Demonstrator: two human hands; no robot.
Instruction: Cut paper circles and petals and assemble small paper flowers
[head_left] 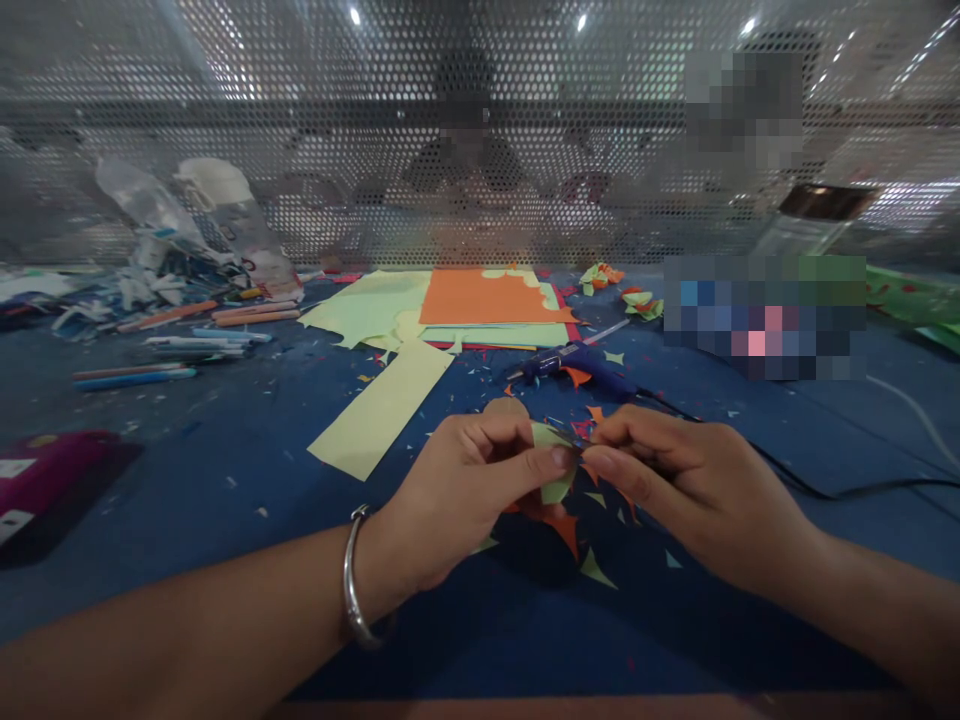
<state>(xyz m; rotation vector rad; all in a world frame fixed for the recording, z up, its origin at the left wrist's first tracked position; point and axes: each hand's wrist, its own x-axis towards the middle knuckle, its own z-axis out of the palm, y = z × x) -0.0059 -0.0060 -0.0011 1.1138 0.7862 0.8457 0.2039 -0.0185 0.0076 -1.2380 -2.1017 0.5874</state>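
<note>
Centrally, a pale green paper piece (pixel 556 490) is held low over the blue table (pixel 247 600), between two bare hands. By the left hand (pixel 450 490) it is gripped with thumb and index finger pressed together, no gap seen; the remaining fingers are mostly hidden behind. By the right hand (pixel 697 490) a thin dark implement (pixel 567 436) is pinched between thumb and forefinger, its end set against the paper's upper edge; its kind cannot be told. Rear fingers of that hand are curled inward. Both forearms are brought in from the lower corners, wrists raised slightly, fingertips nearly met; one silver bracelet (pixel 349 580) is worn on the left wrist. Counted beyond: one cream strip (pixel 382 420), laid aslant; one orange sheet (pixel 480 300) with a scalloped right edge, stacked over pale green paper; one blue glue gun (pixel 600 375), pointed leftward; two curled green-and-orange paper bundles (pixel 642 302), placed just past it. Two bottles (pixel 244 225) are stood at far left, one white-capped; one brown-lidded jar (pixel 810 225) is seen at right. Orange and green scraps (pixel 598 570) are strewn beneath and around the hands, too many overlapped for a sure count
</note>
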